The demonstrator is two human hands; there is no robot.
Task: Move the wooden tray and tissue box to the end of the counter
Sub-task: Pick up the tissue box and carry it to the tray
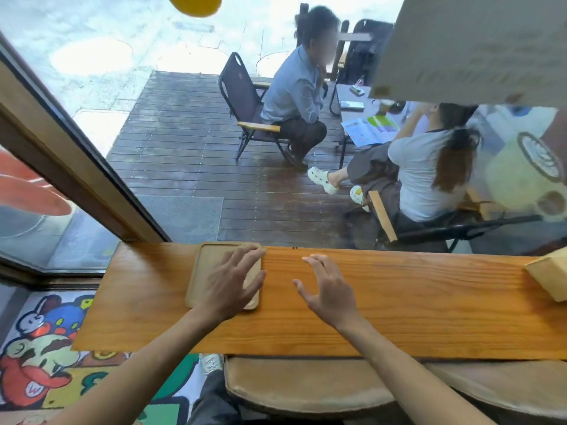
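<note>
A pale wooden tray [205,271] lies flat on the orange wooden counter [414,299], towards its left end. My left hand [234,283] rests on the tray's right half with fingers spread, covering part of it. Just right of the tray, my right hand [328,289] hovers over the bare counter with fingers apart, holding nothing. A light wooden tissue box [549,276] sits at the counter's far right, cut off by the frame edge.
A window runs along the counter's far edge; two people sit on chairs on the deck outside. A cushioned stool [306,384] stands under the counter's near edge. A cartoon mat [46,348] covers the floor at lower left.
</note>
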